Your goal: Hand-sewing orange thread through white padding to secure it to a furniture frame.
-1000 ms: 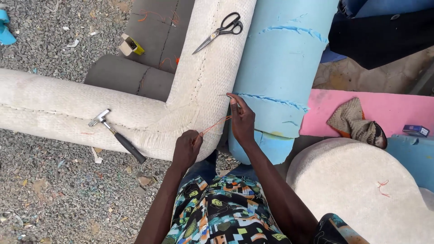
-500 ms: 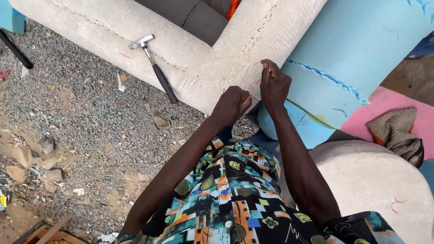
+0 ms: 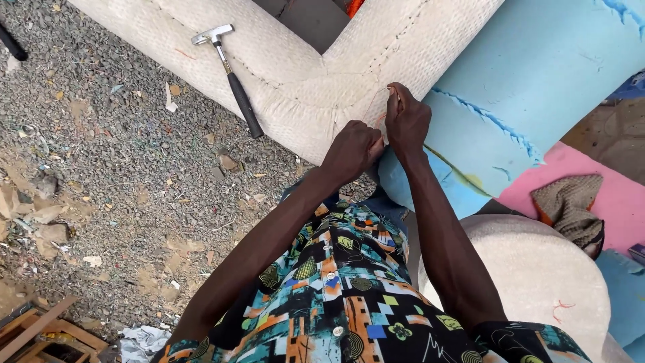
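A cream fabric-covered sofa frame (image 3: 316, 87) forms a corner in front of me. My right hand (image 3: 406, 119) pinches a thin orange thread (image 3: 379, 101) at the fabric's edge, where the cream cover meets light blue foam (image 3: 537, 74). My left hand (image 3: 353, 149) is closed just beside it, down and to the left, against the corner fabric and seemingly on the same thread. Both hands nearly touch. No needle is visible.
A hammer (image 3: 232, 77) with a black handle lies across the cream frame's left arm. Gravel ground (image 3: 114, 181) with scraps spreads left. A round cream cushion (image 3: 537, 275), pink foam (image 3: 571, 171) with a brown cloth (image 3: 571, 208), and wooden pieces (image 3: 40, 333) lie around.
The view has swung left and down, so the scissors left the frame. My two hands have drawn close together at the frame's corner, shortening the thread span between them.
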